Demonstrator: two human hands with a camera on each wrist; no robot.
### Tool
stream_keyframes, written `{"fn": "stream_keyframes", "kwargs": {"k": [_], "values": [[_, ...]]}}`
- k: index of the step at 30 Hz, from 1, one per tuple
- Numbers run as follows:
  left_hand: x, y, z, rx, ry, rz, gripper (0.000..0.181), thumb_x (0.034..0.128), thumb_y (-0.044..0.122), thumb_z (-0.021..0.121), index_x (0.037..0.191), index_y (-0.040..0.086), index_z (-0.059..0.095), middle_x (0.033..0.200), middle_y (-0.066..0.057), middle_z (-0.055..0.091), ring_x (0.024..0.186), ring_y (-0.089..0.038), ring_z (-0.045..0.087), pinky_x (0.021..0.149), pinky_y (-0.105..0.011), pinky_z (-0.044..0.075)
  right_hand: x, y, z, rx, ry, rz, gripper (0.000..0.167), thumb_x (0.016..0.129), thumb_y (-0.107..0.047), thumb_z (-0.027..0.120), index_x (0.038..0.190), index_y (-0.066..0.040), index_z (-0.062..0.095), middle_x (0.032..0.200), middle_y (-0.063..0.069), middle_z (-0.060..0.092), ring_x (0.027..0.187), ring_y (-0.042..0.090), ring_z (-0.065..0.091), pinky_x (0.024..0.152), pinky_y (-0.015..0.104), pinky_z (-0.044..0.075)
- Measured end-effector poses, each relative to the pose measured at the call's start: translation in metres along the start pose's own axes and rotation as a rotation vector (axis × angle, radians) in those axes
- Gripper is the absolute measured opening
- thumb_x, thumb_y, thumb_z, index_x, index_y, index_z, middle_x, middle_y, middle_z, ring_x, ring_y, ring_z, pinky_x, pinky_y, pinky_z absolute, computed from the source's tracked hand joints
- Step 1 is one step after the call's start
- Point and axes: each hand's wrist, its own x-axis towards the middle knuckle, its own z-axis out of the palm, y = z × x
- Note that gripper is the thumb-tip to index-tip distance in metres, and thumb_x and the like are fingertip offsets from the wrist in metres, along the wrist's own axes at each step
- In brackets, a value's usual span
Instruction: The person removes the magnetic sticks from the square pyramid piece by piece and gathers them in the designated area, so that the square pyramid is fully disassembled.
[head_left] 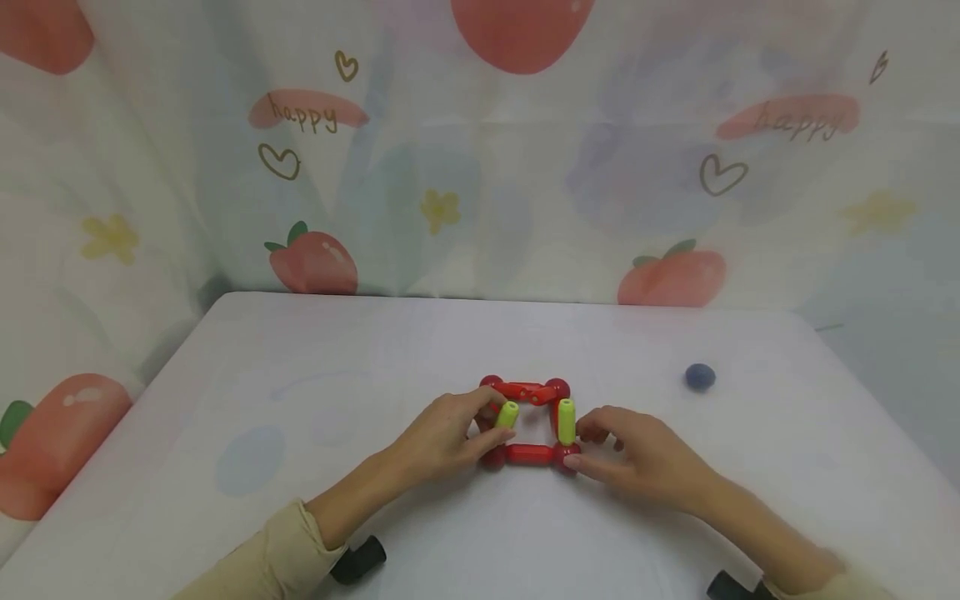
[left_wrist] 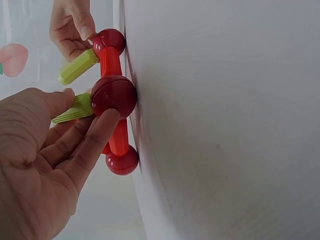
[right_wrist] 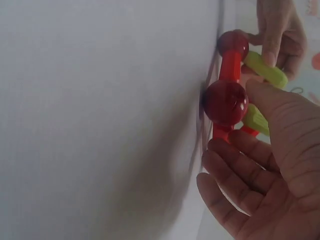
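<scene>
A square frame of red magnetic-style rods (head_left: 529, 454) joined by dark red balls (head_left: 557, 389) lies on the white table. Two yellow-green rods rise from its near balls. My left hand (head_left: 457, 429) pinches the left yellow-green rod (left_wrist: 76, 109) between thumb and fingers, one finger touching the ball (left_wrist: 113, 95) at its base. At the frame's near right corner, my right hand (head_left: 645, 454) touches a red ball (right_wrist: 226, 103) with its thumb, the other fingers loosely bent beside it. The right yellow-green rod (head_left: 566, 422) stands upright on that ball, apart from the right fingers in the head view.
A dark blue ball (head_left: 700, 377) lies toward the back right of the white table (head_left: 337, 333). Behind and beside the table hangs a curtain (head_left: 517, 167) printed with fruit, hearts and words. Black camera mounts (head_left: 358, 560) sit at the wrists.
</scene>
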Motion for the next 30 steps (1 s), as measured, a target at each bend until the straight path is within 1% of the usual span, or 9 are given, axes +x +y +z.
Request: {"fn": "stream_keyframes", "kwargs": {"k": [2, 5, 8, 10, 14, 19, 23, 27, 30], "values": [[0.000, -0.001, 0.000, -0.013, 0.003, 0.003, 0.027, 0.0922, 0.016, 0.078, 0.114, 0.007, 0.063, 0.090, 0.000, 0.074, 0.077, -0.006, 0.063, 0.066, -0.019, 0.052, 0.003, -0.002, 0.004, 0.024, 0.008, 0.005, 0.027, 0.086, -0.044, 0.081, 0.101, -0.026, 0.067, 0.091, -0.018, 0.064, 0.087, 0.006, 0.061, 0.077, 0.028, 0.055], [0.000, -0.003, 0.000, -0.040, 0.011, 0.010, 0.026, 0.0920, 0.014, 0.078, 0.113, 0.008, 0.063, 0.090, 0.001, 0.074, 0.078, -0.006, 0.064, 0.067, -0.020, 0.052, 0.006, -0.002, 0.007, 0.067, 0.028, -0.003, 0.026, 0.085, -0.039, 0.083, 0.098, -0.027, 0.065, 0.087, -0.019, 0.063, 0.084, 0.005, 0.060, 0.075, 0.027, 0.054], [-0.002, -0.005, -0.001, -0.069, 0.013, 0.011, 0.025, 0.0921, 0.013, 0.077, 0.112, 0.009, 0.064, 0.090, 0.001, 0.074, 0.079, -0.007, 0.065, 0.069, -0.020, 0.054, 0.008, -0.001, 0.008, 0.120, 0.008, 0.000, 0.026, 0.086, -0.038, 0.083, 0.099, -0.025, 0.065, 0.087, -0.018, 0.065, 0.082, 0.004, 0.059, 0.072, 0.025, 0.052], [-0.003, -0.006, -0.004, -0.086, 0.000, 0.004, 0.024, 0.0924, 0.013, 0.077, 0.112, 0.010, 0.063, 0.092, 0.001, 0.074, 0.082, -0.007, 0.066, 0.070, -0.020, 0.055, 0.008, -0.001, 0.009, 0.164, -0.013, 0.010, 0.026, 0.087, -0.037, 0.083, 0.100, -0.023, 0.065, 0.087, -0.015, 0.066, 0.081, 0.005, 0.059, 0.070, 0.024, 0.051], [-0.006, -0.010, -0.010, -0.135, -0.036, 0.004, 0.023, 0.0927, 0.012, 0.075, 0.112, 0.010, 0.062, 0.093, 0.002, 0.074, 0.085, -0.007, 0.067, 0.071, -0.021, 0.056, 0.008, -0.002, 0.009, 0.212, -0.042, 0.032, 0.027, 0.087, -0.035, 0.082, 0.101, -0.019, 0.064, 0.087, -0.012, 0.065, 0.080, 0.006, 0.058, 0.068, 0.022, 0.051], [-0.010, -0.015, -0.016, -0.195, -0.058, 0.024, 0.020, 0.0899, 0.007, 0.073, 0.107, 0.011, 0.063, 0.092, 0.003, 0.073, 0.082, -0.004, 0.065, 0.071, -0.023, 0.058, 0.007, -0.002, 0.009, 0.232, -0.057, 0.047, 0.028, 0.088, -0.033, 0.082, 0.101, -0.018, 0.063, 0.085, -0.011, 0.065, 0.079, 0.007, 0.059, 0.069, 0.022, 0.051], [-0.014, -0.017, -0.019, -0.164, -0.070, 0.040, 0.020, 0.0898, 0.007, 0.074, 0.106, 0.013, 0.065, 0.091, 0.005, 0.072, 0.084, -0.006, 0.066, 0.072, -0.022, 0.057, 0.006, -0.003, 0.008, 0.238, -0.066, 0.059, 0.027, 0.088, -0.033, 0.082, 0.101, -0.017, 0.063, 0.084, -0.011, 0.065, 0.078, 0.006, 0.059, 0.069, 0.022, 0.052], [-0.020, -0.021, -0.024, -0.115, -0.076, 0.018, 0.021, 0.0887, 0.007, 0.077, 0.105, 0.013, 0.066, 0.091, 0.007, 0.071, 0.085, -0.009, 0.065, 0.072, -0.020, 0.057, 0.006, -0.004, 0.008, 0.243, -0.072, 0.063, 0.027, 0.087, -0.032, 0.082, 0.100, -0.017, 0.063, 0.083, -0.011, 0.065, 0.077, 0.006, 0.059, 0.068, 0.022, 0.052], [-0.023, -0.024, -0.029, -0.099, -0.069, 0.007, 0.020, 0.0874, 0.006, 0.079, 0.103, 0.013, 0.068, 0.091, 0.006, 0.071, 0.083, -0.007, 0.065, 0.073, -0.020, 0.057, 0.008, -0.005, 0.007, 0.260, -0.072, 0.060, 0.027, 0.087, -0.030, 0.083, 0.100, -0.016, 0.064, 0.083, -0.010, 0.066, 0.075, 0.007, 0.060, 0.067, 0.022, 0.053]]}}
